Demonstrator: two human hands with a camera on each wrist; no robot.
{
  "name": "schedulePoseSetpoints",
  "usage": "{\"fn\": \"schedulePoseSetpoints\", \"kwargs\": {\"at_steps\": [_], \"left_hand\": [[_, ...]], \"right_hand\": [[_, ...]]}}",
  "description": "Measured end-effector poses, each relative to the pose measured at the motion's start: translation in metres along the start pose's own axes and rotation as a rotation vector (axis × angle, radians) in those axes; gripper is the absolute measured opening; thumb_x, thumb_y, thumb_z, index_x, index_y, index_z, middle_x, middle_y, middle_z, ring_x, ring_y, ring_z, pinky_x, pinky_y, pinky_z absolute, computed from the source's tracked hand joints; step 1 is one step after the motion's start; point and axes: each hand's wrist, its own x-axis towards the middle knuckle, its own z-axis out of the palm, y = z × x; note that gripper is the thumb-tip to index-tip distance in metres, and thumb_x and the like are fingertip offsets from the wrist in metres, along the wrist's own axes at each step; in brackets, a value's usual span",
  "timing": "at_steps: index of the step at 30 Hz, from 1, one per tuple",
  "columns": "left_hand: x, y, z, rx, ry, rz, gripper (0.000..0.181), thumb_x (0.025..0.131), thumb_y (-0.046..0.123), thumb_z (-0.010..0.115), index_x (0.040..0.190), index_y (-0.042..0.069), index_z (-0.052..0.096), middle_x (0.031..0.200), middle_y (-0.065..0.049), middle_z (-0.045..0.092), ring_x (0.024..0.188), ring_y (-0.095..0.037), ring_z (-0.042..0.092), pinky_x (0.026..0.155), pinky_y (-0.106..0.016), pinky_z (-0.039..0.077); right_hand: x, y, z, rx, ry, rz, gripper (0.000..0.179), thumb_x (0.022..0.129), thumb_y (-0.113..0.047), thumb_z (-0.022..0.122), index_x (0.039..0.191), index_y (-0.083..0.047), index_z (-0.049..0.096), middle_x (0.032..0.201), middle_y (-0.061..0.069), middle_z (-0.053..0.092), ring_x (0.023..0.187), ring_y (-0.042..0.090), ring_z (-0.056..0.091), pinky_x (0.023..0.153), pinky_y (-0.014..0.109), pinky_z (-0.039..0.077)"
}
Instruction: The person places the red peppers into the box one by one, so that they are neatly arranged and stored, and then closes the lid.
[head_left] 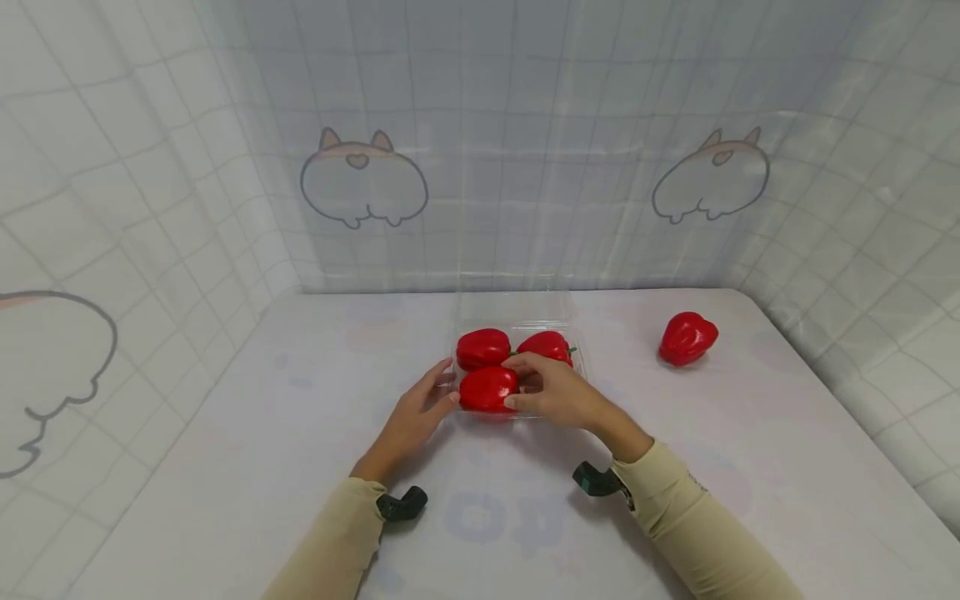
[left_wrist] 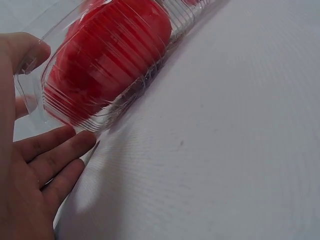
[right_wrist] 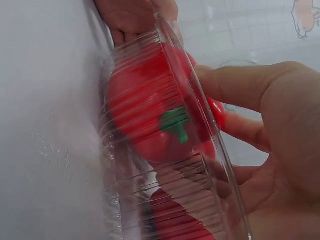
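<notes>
A clear plastic clamshell box (head_left: 536, 416) sits mid-table with its lid (head_left: 513, 308) raised at the back. Inside lie three red bell peppers: a back-left one (head_left: 482, 348), a back-right one (head_left: 546, 343) and a front one (head_left: 486, 389). My right hand (head_left: 558, 393) reaches over the box's right side, thumb and fingers holding the front pepper. Through the ribbed wall, that pepper's green stem (right_wrist: 175, 125) shows in the right wrist view. My left hand (head_left: 412, 417) touches the box's left end with fairly straight fingers; its thumb (left_wrist: 37, 52) lies at the rim.
Another red bell pepper (head_left: 687, 338) lies alone on the white table (head_left: 300, 433), toward the back right. Grid-patterned curtains (head_left: 525, 167) with cartoon animal drawings enclose the back and both sides. Dark wrist mounts (head_left: 402, 504) stick out from the beige sleeves.
</notes>
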Motion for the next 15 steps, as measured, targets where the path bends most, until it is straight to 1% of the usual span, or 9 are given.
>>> {"fn": "schedulePoseSetpoints", "kwargs": {"at_steps": [3, 7, 11, 15], "left_hand": [[-0.0008, 0.0001, 0.0003, -0.001, 0.001, -0.001, 0.065, 0.099, 0.040, 0.061, 0.157, 0.031, 0.032, 0.149, -0.004, 0.049, 0.133, -0.027, 0.050, 0.099, -0.048, 0.050], [-0.0014, 0.0009, 0.0002, 0.007, 0.003, -0.001, 0.065, 0.099, 0.040, 0.060, 0.157, 0.032, 0.032, 0.150, -0.003, 0.048, 0.134, -0.026, 0.050, 0.099, -0.048, 0.051], [-0.0012, 0.0015, -0.0003, 0.011, 0.003, -0.006, 0.064, 0.100, 0.040, 0.060, 0.157, 0.033, 0.032, 0.149, -0.002, 0.049, 0.134, -0.025, 0.050, 0.099, -0.047, 0.051], [-0.0003, 0.0017, -0.0001, 0.007, 0.001, 0.000, 0.064, 0.100, 0.039, 0.060, 0.157, 0.032, 0.032, 0.148, -0.002, 0.050, 0.133, -0.025, 0.051, 0.098, -0.047, 0.051]], "right_hand": [[0.0000, -0.0009, -0.0006, 0.012, -0.009, -0.002, 0.057, 0.086, -0.021, 0.081, 0.137, -0.014, 0.057, 0.123, 0.002, 0.061, 0.112, 0.027, 0.060, 0.086, 0.035, 0.058], [0.0000, -0.0007, -0.0019, -0.009, -0.007, -0.025, 0.054, 0.087, -0.022, 0.079, 0.136, -0.013, 0.057, 0.122, 0.001, 0.061, 0.111, 0.025, 0.061, 0.087, 0.034, 0.057], [0.0005, 0.0006, -0.0026, -0.047, 0.014, -0.041, 0.049, 0.090, -0.023, 0.076, 0.135, -0.013, 0.059, 0.119, -0.001, 0.063, 0.110, 0.020, 0.060, 0.089, 0.034, 0.056], [0.0008, 0.0013, -0.0021, -0.077, 0.049, -0.025, 0.045, 0.092, -0.024, 0.074, 0.134, -0.013, 0.061, 0.118, -0.002, 0.064, 0.109, 0.018, 0.060, 0.089, 0.033, 0.056]]}}
